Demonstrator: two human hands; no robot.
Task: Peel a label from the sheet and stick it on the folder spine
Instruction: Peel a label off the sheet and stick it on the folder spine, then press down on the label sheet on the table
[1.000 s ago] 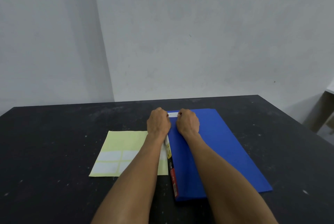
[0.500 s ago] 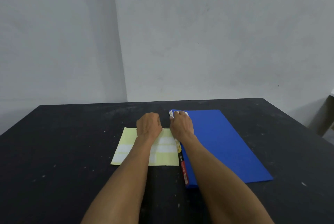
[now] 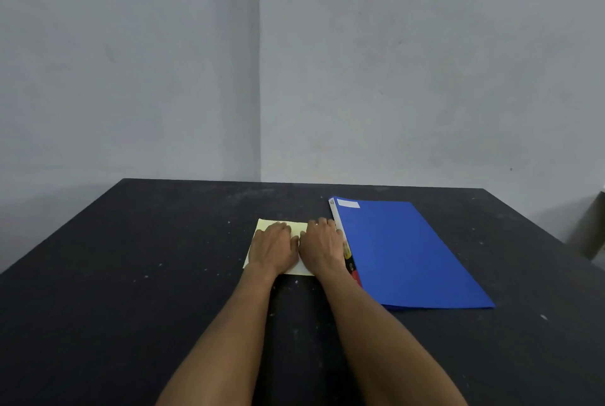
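A blue folder (image 3: 402, 255) lies flat on the black table (image 3: 131, 274), its printed spine (image 3: 347, 255) along its left edge. A white label (image 3: 348, 203) is stuck at the folder's far left corner, beside the spine. The pale yellow label sheet (image 3: 296, 227) lies just left of the folder. My left hand (image 3: 272, 246) rests palm down on the sheet with fingers spread. My right hand (image 3: 322, 245) lies flat on the sheet's right part, next to the spine. Both hands cover most of the sheet and hold nothing.
Grey walls meet in a corner behind the table's far edge. A dim piece of furniture (image 3: 589, 228) shows past the table's right edge. White specks dot the table top.
Both hands have left the folder's far corner and moved back and left onto the yellow sheet. The white label now shows uncovered on the folder. The view has shifted left.
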